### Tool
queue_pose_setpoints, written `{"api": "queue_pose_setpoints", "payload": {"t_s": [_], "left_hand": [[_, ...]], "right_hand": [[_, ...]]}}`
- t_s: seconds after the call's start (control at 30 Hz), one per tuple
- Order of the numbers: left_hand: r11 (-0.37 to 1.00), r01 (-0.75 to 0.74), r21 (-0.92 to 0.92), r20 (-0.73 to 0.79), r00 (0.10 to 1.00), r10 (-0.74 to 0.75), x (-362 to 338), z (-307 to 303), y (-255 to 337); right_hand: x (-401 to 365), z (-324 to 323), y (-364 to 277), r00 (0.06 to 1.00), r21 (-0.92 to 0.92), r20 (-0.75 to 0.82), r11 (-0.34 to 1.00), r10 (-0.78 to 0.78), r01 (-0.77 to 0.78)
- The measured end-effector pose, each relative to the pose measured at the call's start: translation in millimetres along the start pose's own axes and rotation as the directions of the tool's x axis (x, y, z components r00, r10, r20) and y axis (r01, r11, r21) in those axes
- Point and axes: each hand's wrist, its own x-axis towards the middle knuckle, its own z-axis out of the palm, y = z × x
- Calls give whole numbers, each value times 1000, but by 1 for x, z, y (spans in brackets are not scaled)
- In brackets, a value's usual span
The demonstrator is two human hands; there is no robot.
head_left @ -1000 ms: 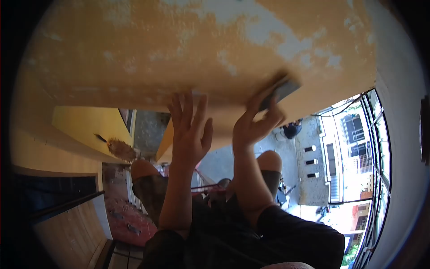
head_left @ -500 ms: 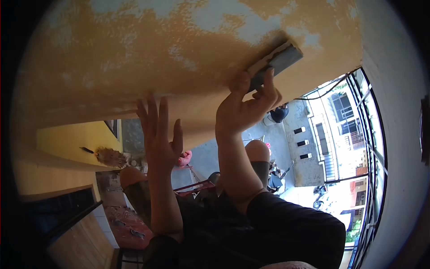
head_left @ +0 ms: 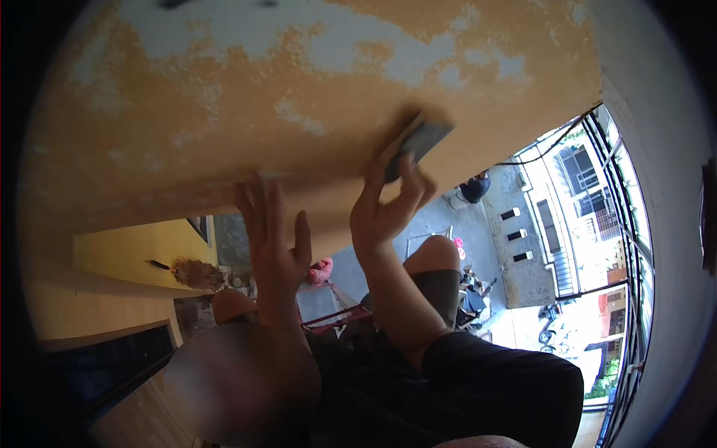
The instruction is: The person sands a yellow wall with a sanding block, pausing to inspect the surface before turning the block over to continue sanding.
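Observation:
My right hand (head_left: 385, 216) pinches a flat grey rectangular scraper (head_left: 424, 143) between thumb and fingers. One long edge of the scraper faces the orange wall (head_left: 224, 97), close against it, and is blurred by motion. Whitish patches mottle the wall's orange surface above both hands. To the left, my left hand (head_left: 276, 231) holds nothing; its fingers are stretched out, with the tips at the wall's surface and the thumb apart.
A brown fluffy duster (head_left: 198, 275) is by the yellow wall at left. Below are a pink bundle (head_left: 320, 271) and a red metal frame (head_left: 336, 317). Another person (head_left: 474, 188) in dark clothing is farther off. A blurred round shape (head_left: 243, 384) covers the lower left.
My right hand and the scraper have moved down and left in view, along the wall. My left hand stays at the wall. The view has shifted slightly, and the blurred shape has appeared lower left.

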Motion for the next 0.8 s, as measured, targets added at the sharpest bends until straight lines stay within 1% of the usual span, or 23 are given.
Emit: {"api": "queue_pose_setpoints", "payload": {"t_s": [0.07,0.1,0.13,0.2,0.23,0.27,0.33,0.37,0.43,0.47,0.5,0.53,0.57,0.6,0.67,0.7,0.73,0.8], "left_hand": [[996,3,-94,9,1000,-2,1,-1,3],[998,-7,-66,0,1000,7,2,1,2],[999,-7,-53,-11,1000,6,4,1,0],[1000,-18,-9,-20,1000,18,3,0,5],[1000,-1,6,-7,1000,1,0,1,2],[1000,5,-5,8,1000,-4,-7,2,5],[1000,6,-25,-9,1000,-7,0,-2,2],[1000,-5,-14,-5,1000,5,0,-2,2],[1000,-19,-2,-20,1000,19,1,-1,5],[1000,-10,-8,-11,1000,10,0,0,3],[999,-30,-22,-32,999,29,1,2,1],[1000,-12,-25,-6,1000,12,-1,3,2],[1000,9,-28,-2,1000,-9,-1,3,3],[999,18,-27,-10,1000,-18,1,1,4],[1000,-6,-21,-34,999,6,1,0,3],[999,-3,-49,-38,999,2,0,0,4],[997,1,-78,-41,999,-5,1,1,3],[998,-22,-63,-62,998,18,5,4,1]], "right_hand": [[-56,-8,27,988,6,145,999,-54,53],[-52,-10,25,985,20,144,995,-99,98],[-48,-3,27,994,115,82,991,-76,67],[-9,4,11,999,47,16,998,-47,46],[16,2,-7,999,-37,-17,998,48,-49],[26,3,4,997,34,-22,997,68,-67],[1,-1,0,999,-23,-14,999,-50,49],[-18,-5,7,998,-1,-36,999,-48,48],[-47,-7,27,991,3,97,995,-95,95],[-36,-4,20,997,21,67,999,-26,25],[-13,-1,11,999,41,13,998,-50,49],[13,3,2,997,42,-34,997,-64,65],[28,3,-8,999,82,-13,996,41,-40],[24,-3,-7,998,71,-10,996,55,-54],[18,-2,0,996,34,3,995,-94,93],[-3,-6,10,995,10,62,997,-80,80],[-10,-6,14,995,23,49,996,-88,87],[-6,-3,6,988,54,18,987,-153,152]]}}
